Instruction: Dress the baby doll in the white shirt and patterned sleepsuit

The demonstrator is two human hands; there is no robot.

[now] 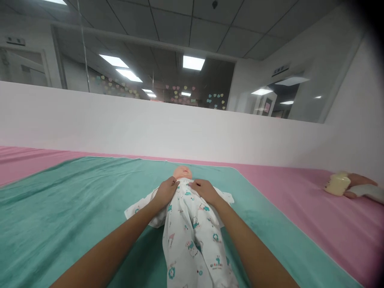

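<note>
A baby doll (183, 172) lies on its back, head toward the far wall. Over its body is a white romper (192, 232) printed with small teal and pink figures, its sleeves spread to both sides and its legs stretching toward me. At the neckline, the bent fingers of my left hand (167, 192) pinch the romper's left edge. My right hand (205, 190) grips the cloth just right of the collar, its fingertips curled into the fabric. The doll's torso and limbs are hidden beneath the cloth.
A green blanket (90, 200) is spread over a pink sheet (300, 192). Far right, a cream, bottle-like thing (336, 184) touches what looks like another person's hand (360, 180). Behind stands a low white wall (150, 128) with glass above.
</note>
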